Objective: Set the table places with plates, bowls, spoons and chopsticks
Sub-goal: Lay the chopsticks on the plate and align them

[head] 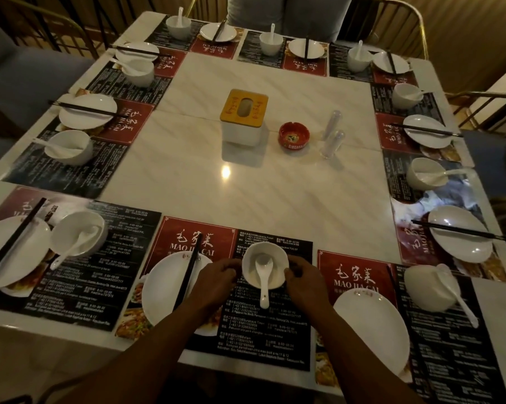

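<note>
A white bowl (253, 276) with a white spoon (264, 284) in it sits on the near middle placemat (275, 339). My left hand (216, 277) grips the bowl's left side and my right hand (302, 279) grips its right side, fingers curled at the rim. Left of the bowl lies a white plate (164, 290) with black chopsticks (189, 271) across it. The place to the right has a bare plate (371, 325) and a bowl with spoon (429, 287), with dark chopsticks (390, 277) just behind that plate.
Set places with plates, bowls, spoons and chopsticks ring the marble table (275, 185). A tissue box (244, 116), a red ashtray (294, 137) and clear shakers (331, 142) stand at the centre. Chairs surround the table.
</note>
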A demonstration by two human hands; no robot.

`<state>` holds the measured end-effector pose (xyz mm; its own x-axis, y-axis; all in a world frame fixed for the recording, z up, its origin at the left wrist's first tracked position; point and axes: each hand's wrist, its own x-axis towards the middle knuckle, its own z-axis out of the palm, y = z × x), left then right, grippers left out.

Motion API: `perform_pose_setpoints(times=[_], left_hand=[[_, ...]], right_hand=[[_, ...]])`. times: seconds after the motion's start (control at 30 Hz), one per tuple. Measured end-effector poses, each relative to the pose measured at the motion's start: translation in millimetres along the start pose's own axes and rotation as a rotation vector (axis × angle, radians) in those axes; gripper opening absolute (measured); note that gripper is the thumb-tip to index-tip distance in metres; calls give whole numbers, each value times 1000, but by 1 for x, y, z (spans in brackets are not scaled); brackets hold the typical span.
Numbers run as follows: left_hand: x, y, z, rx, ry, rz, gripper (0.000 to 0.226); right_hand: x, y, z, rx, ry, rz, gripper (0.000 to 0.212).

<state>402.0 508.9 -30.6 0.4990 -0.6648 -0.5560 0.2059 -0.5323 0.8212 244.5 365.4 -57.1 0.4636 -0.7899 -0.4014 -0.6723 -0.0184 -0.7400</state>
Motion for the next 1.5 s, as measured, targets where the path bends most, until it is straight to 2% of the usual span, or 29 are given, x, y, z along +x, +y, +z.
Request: perform_pose_setpoints(times=[1.03,1.27,1.5], left_hand=[[-15,-9,-11,-36,-92,-56,38],[-7,3,-34,58,100,38,35],[0,22,-30,114,136,143,33]], right_hand=[[-20,7,9,10,25,41,34],[-19,17,-4,30,46,92,24],[-38,23,-40,-17,96,75,12]])
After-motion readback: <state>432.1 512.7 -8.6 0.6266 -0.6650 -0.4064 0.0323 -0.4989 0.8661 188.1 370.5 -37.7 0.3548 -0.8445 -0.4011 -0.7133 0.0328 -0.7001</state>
